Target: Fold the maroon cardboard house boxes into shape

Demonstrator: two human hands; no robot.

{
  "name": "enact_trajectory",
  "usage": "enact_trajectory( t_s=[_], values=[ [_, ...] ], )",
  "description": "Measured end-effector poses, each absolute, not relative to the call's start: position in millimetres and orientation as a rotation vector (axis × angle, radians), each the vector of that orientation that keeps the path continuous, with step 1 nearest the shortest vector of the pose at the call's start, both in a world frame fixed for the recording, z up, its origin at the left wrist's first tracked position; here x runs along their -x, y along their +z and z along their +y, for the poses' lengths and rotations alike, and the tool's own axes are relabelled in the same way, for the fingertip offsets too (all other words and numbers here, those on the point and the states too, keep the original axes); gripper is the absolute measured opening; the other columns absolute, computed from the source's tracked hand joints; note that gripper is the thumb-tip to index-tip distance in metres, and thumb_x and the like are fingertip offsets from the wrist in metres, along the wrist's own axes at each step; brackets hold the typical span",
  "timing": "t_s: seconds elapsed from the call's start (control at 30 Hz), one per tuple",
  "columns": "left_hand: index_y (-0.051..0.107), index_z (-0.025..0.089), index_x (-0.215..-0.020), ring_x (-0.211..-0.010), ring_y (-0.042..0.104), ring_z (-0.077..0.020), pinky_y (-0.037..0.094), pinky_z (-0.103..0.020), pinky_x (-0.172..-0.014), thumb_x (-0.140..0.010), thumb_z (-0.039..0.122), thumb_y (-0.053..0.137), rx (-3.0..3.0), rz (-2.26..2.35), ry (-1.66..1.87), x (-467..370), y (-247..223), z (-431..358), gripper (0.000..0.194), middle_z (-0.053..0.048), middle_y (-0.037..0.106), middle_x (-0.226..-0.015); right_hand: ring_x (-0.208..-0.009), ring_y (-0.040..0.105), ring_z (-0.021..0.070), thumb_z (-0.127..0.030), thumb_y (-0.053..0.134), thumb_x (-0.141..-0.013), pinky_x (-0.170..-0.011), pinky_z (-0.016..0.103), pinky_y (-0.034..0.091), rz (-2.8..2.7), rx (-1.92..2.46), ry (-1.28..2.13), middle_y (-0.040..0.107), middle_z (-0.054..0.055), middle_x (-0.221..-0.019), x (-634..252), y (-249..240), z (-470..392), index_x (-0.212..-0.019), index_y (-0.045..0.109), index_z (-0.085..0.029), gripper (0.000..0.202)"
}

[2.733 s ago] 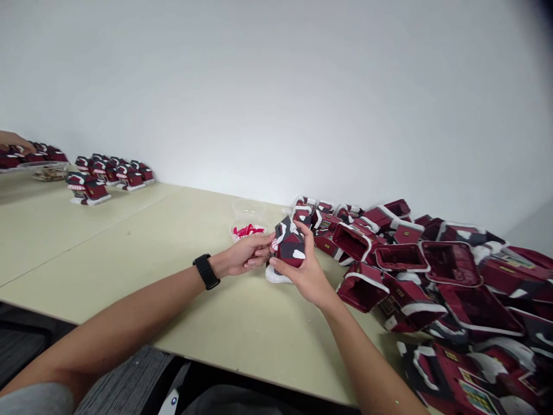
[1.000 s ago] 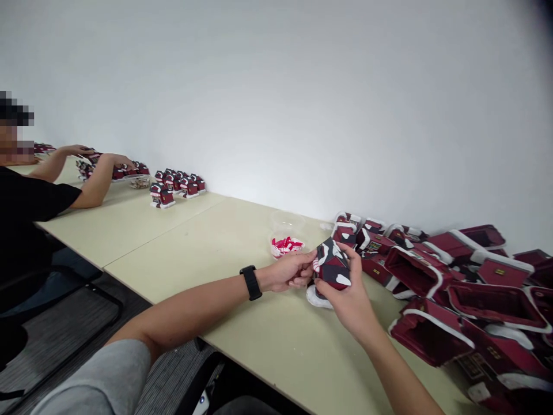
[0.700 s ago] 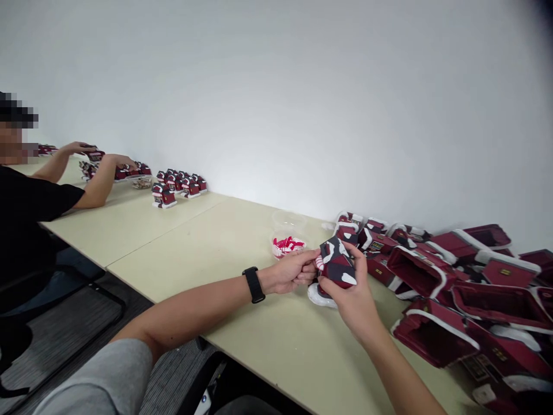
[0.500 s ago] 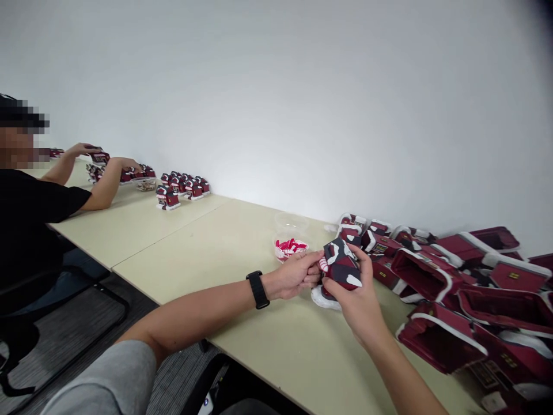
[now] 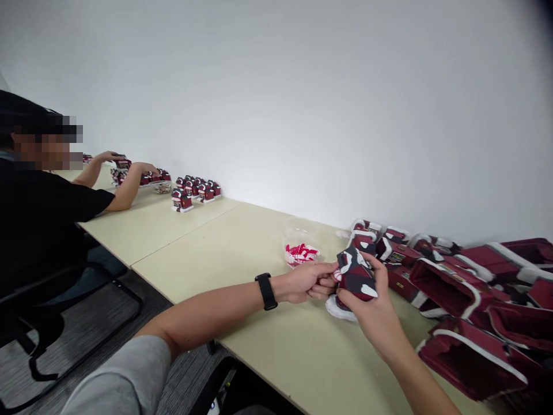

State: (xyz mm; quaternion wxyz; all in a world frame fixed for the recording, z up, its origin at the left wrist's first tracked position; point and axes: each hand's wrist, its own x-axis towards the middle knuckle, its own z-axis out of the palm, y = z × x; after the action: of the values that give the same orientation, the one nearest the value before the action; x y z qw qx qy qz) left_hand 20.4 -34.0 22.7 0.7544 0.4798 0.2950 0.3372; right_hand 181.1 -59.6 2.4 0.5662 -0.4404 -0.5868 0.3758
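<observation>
A small dark-red toy house [image 5: 358,276] with white snow patches stands tilted on its white base on the beige table [image 5: 242,242]. My right hand [image 5: 375,314] grips it from the near side, fingers over the roof. My left hand [image 5: 311,281], with a black watch on the wrist, pinches a small red-and-white striped piece against the house's left side. Just behind my left hand sits a clear plastic cup [image 5: 301,251] with red-and-white pieces in it.
A heap of dark-red house shells [image 5: 466,288] covers the table on the right. Finished little houses [image 5: 196,190] stand in a group at the far left. A seated person in a black shirt [image 5: 38,213] handles houses there. An office chair [image 5: 52,323] stands beside the table.
My view has swung left, so the seated person and the far houses have come further into sight. Both hands stay on the same house, shifted slightly right in the frame.
</observation>
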Motion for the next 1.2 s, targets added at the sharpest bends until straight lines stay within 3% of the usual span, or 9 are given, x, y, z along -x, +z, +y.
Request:
enact_trajectory(
  t_s=[0.27,0.37,0.47,0.57,0.67,1.03,1.2],
  values=[
    [0.036,0.02,-0.068,-0.045,0.02,-0.0047,0.014,-0.021,-0.044,-0.082,0.064,0.072,-1.123,0.695,1.025,-34,12,-39,0.058,0.01,0.028,-0.054,-0.085,0.061,0.0148,-0.029,0.075,-0.064,-0.078,0.028,0.053,-1.308,0.976,0.893,0.061,0.006,-0.119,-174,7,-62,-0.143,0.04,-0.027,0.087],
    [0.035,0.02,-0.068,-0.043,0.016,-0.0042,0.011,-0.02,-0.041,-0.083,0.061,0.073,-1.128,0.665,0.919,-27,15,-33,0.058,0.01,0.027,-0.053,-0.078,0.059,0.0128,-0.026,0.073,-0.063,-0.07,0.025,0.051,-1.312,0.934,0.93,0.062,0.004,-0.114,-175,8,-59,-0.141,0.039,-0.027,0.085],
    [0.038,0.019,-0.064,-0.042,0.017,-0.004,0.01,-0.02,-0.039,-0.091,0.065,0.061,-1.153,0.702,0.722,-19,14,-25,0.059,0.008,0.029,-0.054,-0.07,0.055,0.0109,-0.023,0.069,-0.064,-0.062,0.022,0.047,-1.375,0.924,0.994,0.061,0.0,-0.104,-181,10,-57,-0.14,0.037,-0.027,0.082],
    [0.04,0.018,-0.068,-0.042,0.02,-0.0036,0.012,-0.018,-0.039,-0.093,0.068,0.057,-1.137,0.726,0.722,-15,8,-19,0.059,0.007,0.033,-0.057,-0.072,0.054,0.0106,-0.019,0.067,-0.064,-0.063,0.022,0.046,-1.449,0.927,1.027,0.06,0.0,-0.104,-186,10,-55,-0.139,0.037,-0.027,0.081],
    [0.039,0.019,-0.075,-0.043,0.019,-0.0037,0.013,-0.017,-0.038,-0.088,0.062,0.068,-1.107,0.709,0.797,-16,4,-17,0.054,0.009,0.033,-0.06,-0.072,0.054,0.01,-0.018,0.066,-0.064,-0.064,0.021,0.045,-1.451,0.926,1.053,0.059,-0.001,-0.104,-188,9,-54,-0.139,0.037,-0.027,0.081],
    [0.037,0.019,-0.062,-0.042,0.023,-0.0029,0.017,-0.019,-0.041,-0.082,0.06,0.073,-1.168,0.79,1.126,-32,16,-31,0.059,0.008,0.032,-0.051,-0.073,0.055,0.0104,-0.019,0.069,-0.059,-0.064,0.021,0.047,-1.22,0.875,1.077,0.061,0.001,-0.107,-174,17,-60,-0.137,0.041,-0.026,0.084],
    [0.046,0.018,-0.07,-0.041,0.02,-0.0034,0.017,-0.019,-0.04,-0.086,0.063,0.069,-1.261,0.861,1.283,-28,21,-29,0.052,0.01,0.03,-0.051,-0.074,0.058,0.0131,-0.025,0.073,-0.06,-0.068,0.024,0.05,-1.059,0.935,1.028,0.065,-0.001,-0.098,-188,14,-47,-0.143,0.037,-0.03,0.091]
  ],
)
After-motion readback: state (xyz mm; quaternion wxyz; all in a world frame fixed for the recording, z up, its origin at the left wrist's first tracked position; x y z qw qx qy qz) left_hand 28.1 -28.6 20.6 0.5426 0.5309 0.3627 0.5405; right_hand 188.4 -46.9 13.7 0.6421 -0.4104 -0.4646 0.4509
